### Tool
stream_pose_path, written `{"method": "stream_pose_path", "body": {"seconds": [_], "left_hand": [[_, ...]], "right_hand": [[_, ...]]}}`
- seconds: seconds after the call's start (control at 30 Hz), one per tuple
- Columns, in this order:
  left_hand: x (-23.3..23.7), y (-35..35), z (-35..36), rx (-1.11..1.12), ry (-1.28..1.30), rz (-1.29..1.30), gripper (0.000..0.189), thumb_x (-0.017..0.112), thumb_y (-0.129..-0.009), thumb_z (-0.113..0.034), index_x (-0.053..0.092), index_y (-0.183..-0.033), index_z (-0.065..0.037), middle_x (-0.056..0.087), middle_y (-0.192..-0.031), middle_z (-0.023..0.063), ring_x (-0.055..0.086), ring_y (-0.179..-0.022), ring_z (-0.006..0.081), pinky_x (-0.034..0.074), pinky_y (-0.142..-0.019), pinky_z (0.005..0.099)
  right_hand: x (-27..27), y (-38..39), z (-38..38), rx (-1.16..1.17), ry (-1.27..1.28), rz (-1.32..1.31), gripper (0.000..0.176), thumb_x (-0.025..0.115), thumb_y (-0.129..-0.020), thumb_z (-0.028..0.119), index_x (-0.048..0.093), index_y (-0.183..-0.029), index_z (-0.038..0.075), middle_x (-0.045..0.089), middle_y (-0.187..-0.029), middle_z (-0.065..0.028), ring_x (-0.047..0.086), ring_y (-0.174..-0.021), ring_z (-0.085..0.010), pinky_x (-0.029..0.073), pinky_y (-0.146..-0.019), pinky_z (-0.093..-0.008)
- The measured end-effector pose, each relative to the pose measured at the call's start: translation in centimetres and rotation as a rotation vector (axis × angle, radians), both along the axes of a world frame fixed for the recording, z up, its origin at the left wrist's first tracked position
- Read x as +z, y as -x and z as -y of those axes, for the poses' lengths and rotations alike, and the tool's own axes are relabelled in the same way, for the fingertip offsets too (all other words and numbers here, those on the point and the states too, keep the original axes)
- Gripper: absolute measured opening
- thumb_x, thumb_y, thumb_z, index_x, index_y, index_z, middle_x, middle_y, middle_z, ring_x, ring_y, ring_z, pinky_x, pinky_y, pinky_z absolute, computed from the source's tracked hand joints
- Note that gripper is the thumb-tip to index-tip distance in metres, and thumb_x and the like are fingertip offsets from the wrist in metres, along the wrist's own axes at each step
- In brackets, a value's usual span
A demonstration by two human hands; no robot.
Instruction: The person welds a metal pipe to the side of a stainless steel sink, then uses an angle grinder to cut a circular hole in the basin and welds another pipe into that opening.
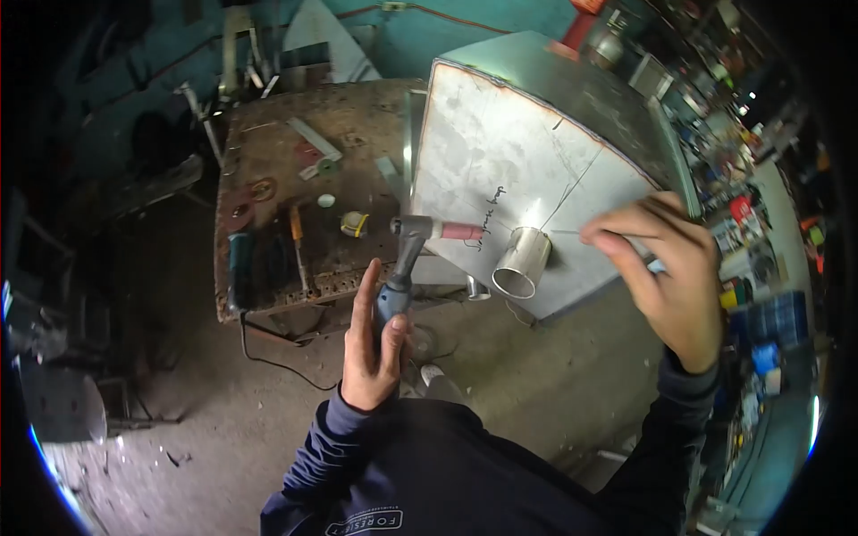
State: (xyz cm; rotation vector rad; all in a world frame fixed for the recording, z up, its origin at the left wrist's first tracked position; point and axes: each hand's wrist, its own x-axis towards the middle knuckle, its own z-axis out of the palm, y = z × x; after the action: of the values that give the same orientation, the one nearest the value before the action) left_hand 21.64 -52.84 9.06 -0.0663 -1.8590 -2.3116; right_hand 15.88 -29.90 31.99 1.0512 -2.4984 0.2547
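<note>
1. a rusty workbench (268,152) stands at the left.
2. the left hand (371,344) rises from a bent forearm, fingers straight up, thumb and palm clamped on the handle of the tig torch (400,268). the torch's pink nozzle points right.
3. a short steel tube (521,262) sits against the sheet-metal box (500,143), just beside the nozzle.
4. the right hand (666,268), wrist bent, pinches its fingertips together on a thin filler rod (565,232) aimed at the tube.

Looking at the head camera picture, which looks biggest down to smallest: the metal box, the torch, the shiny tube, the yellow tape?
1. metal box
2. torch, held in the left hand
3. shiny tube; its gap to the torch is unsure, since the torch's handle sits nearer the camera
4. yellow tape
</note>
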Motion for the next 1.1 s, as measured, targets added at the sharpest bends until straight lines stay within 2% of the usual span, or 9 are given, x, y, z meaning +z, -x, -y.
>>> {"method": "stream_pose_path", "body": {"seconds": [0.1, 0.2, 0.23, 0.33, 0.43, 0.57, 0.67, 0.73, 1.1], "left_hand": [[-1.2, 1.3, 0.4, -0.053, 0.064, -0.041, 0.063, 0.052, -0.104, -0.018, 0.023, -0.159, -0.006, 0.056, -0.083, 0.0021, 0.048, -0.062, 0.0058, 0.042, -0.058, 0.0207], [-1.9, 2.2, -0.2, -0.089, 0.060, -0.083, 0.059, 0.050, -0.106, -0.016, 0.024, -0.159, -0.005, 0.053, -0.087, 0.0010, 0.042, -0.063, 0.0040, 0.038, -0.057, 0.0193], [-2.0, 2.3, -0.4, -0.106, 0.041, -0.072, 0.059, 0.050, -0.106, -0.016, 0.024, -0.158, -0.005, 0.053, -0.086, 0.0008, 0.042, -0.064, 0.0039, 0.038, -0.057, 0.0193], [-2.2, 2.5, -1.1, -0.139, -0.040, -0.020, 0.059, 0.050, -0.106, -0.014, 0.025, -0.158, -0.005, 0.053, -0.084, 0.0001, 0.043, -0.062, 0.0036, 0.037, -0.056, 0.0193], [-2.8, 2.7, -2.1, -0.125, 0.034, 0.015, 0.065, 0.056, -0.103, -0.022, 0.024, -0.157, -0.006, 0.060, -0.078, 0.0133, 0.063, -0.066, 0.0228, 0.050, -0.066, 0.0333], [-2.7, 2.2, -3.4, -0.076, -0.007, 0.027, 0.064, 0.057, -0.103, -0.022, 0.025, -0.157, -0.006, 0.060, -0.077, 0.0130, 0.063, -0.065, 0.0227, 0.050, -0.066, 0.0333], [-3.0, 1.7, -4.9, -0.039, -0.053, 0.045, 0.063, 0.056, -0.103, -0.022, 0.026, -0.156, -0.005, 0.060, -0.076, 0.0121, 0.062, -0.064, 0.0208, 0.049, -0.064, 0.0326], [-3.3, 1.3, -5.9, -0.024, -0.201, 0.023, 0.059, 0.051, -0.107, -0.019, 0.024, -0.158, -0.006, 0.054, -0.081, 0.0005, 0.041, -0.051, 0.0020, 0.034, -0.047, 0.0188], [-3.4, 0.8, -7.4, 0.005, -0.247, 0.032, 0.059, 0.049, -0.107, -0.020, 0.023, -0.158, -0.006, 0.053, -0.082, 0.0012, 0.041, -0.051, 0.0016, 0.033, -0.045, 0.0184]], "right_hand": [[-2.5, 0.7, 2.0, -0.164, 0.164, 0.258, 0.009, 0.068, -0.092, 0.008, 0.069, -0.094, 0.000, 0.072, -0.087, -0.0132, 0.067, -0.073, -0.0310, 0.049, -0.070, -0.0365], [-3.9, 1.7, 2.4, -0.207, 0.087, 0.229, 0.013, 0.065, -0.095, 0.011, 0.067, -0.095, -0.002, 0.071, -0.087, -0.0162, 0.067, -0.073, -0.0339, 0.049, -0.066, -0.0383], [-4.3, 2.0, 2.3, -0.187, 0.065, 0.200, 0.009, 0.064, -0.094, 0.002, 0.067, -0.098, -0.005, 0.069, -0.084, -0.0119, 0.062, -0.068, -0.0151, 0.047, -0.062, -0.0281], [-4.4, 2.2, 2.9, -0.253, 0.078, 0.310, 0.010, 0.064, -0.096, 0.003, 0.067, -0.099, -0.006, 0.070, -0.085, -0.0107, 0.060, -0.065, -0.0133, 0.047, -0.060, -0.0276], [-4.9, 3.3, 2.3, -0.215, 0.067, 0.314, 0.011, 0.063, -0.097, 0.005, 0.068, -0.100, -0.005, 0.070, -0.086, -0.0098, 0.059, -0.064, -0.0121, 0.047, -0.059, -0.0270], [-4.9, 4.5, 2.1, -0.203, 0.026, 0.357, 0.013, 0.063, -0.097, 0.005, 0.068, -0.101, -0.006, 0.072, -0.088, -0.0099, 0.058, -0.062, -0.0107, 0.047, -0.059, -0.0257], [-4.7, 4.6, 2.0, -0.218, 0.051, 0.400, 0.015, 0.063, -0.096, 0.008, 0.069, -0.101, -0.005, 0.071, -0.082, -0.0153, 0.065, -0.064, -0.0226, 0.050, -0.063, -0.0323], [-4.4, 4.5, 2.1, -0.238, 0.097, 0.498, 0.017, 0.064, -0.097, 0.009, 0.070, -0.103, -0.006, 0.072, -0.084, -0.0129, 0.063, -0.062, -0.0159, 0.049, -0.060, -0.0293], [-5.2, 4.7, 1.8, -0.233, 0.080, 0.438, 0.017, 0.064, -0.097, 0.009, 0.070, -0.104, -0.005, 0.074, -0.084, -0.0117, 0.061, -0.058, -0.0132, 0.049, -0.057, -0.0269]]}}
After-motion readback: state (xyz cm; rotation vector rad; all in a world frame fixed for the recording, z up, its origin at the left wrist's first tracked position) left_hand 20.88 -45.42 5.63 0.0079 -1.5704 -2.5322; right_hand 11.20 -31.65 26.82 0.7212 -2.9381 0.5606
